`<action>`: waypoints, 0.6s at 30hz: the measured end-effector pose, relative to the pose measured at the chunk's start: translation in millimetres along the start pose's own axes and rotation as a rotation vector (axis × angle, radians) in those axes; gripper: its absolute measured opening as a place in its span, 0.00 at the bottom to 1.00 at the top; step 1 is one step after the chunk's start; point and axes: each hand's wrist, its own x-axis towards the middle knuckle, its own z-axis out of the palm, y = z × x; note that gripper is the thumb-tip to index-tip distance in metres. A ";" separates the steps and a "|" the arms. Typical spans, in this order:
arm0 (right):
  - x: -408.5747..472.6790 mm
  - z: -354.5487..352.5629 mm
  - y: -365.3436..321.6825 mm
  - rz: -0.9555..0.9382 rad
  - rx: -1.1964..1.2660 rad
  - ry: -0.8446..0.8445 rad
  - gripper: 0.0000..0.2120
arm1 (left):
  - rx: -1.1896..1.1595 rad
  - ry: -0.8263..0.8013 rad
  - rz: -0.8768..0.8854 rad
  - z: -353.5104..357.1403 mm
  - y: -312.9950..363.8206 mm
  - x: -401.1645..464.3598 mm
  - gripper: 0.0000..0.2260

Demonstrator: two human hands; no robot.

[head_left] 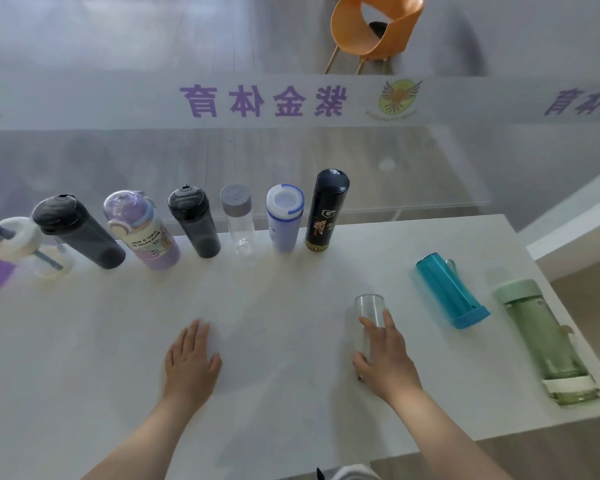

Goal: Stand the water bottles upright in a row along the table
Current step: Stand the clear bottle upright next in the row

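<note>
My right hand (387, 358) is wrapped over a clear bottle (368, 317) lying on the white table (291, 393) in the lower right of the frame, fingers curled along its side and thumb on the near side; its end points toward the top of the frame. My left hand (191, 358) lies flat and spread on the bare tabletop at lower centre, gripping nothing. Across the middle of the frame a row of bottles stands upright along the far table edge — from the left, a white-lidded bottle (18, 244) partly cut off, a dark grey bottle (80, 233), a purple cartoon bottle (142, 233), a smaller dark bottle (196, 225), a clear bottle with a grey cap (238, 220), a white and blue bottle (284, 221) and a tall black flask (326, 211). To the right, two more lie on their sides — a teal bottle (451, 292), then a pale green bottle (544, 337) near the right table edge. An orange chair (374, 27) sits at the top of the frame, beyond a glass panel.
</note>
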 end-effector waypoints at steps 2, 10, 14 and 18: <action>-1.0 -5.8 8.6 0.011 0.005 -0.011 0.34 | -0.021 0.021 0.064 6.1 21.1 -10.5 0.37; 3.4 -35.6 49.3 -0.108 0.006 -0.115 0.27 | -0.100 0.073 0.144 41.5 112.6 -27.1 0.32; 14.9 -55.9 59.0 -0.251 -0.194 -0.082 0.24 | -0.119 0.083 0.098 59.6 147.8 -27.7 0.34; 34.8 -66.9 70.0 -0.478 -0.466 -0.141 0.31 | -0.097 0.083 0.026 72.0 163.2 -25.3 0.35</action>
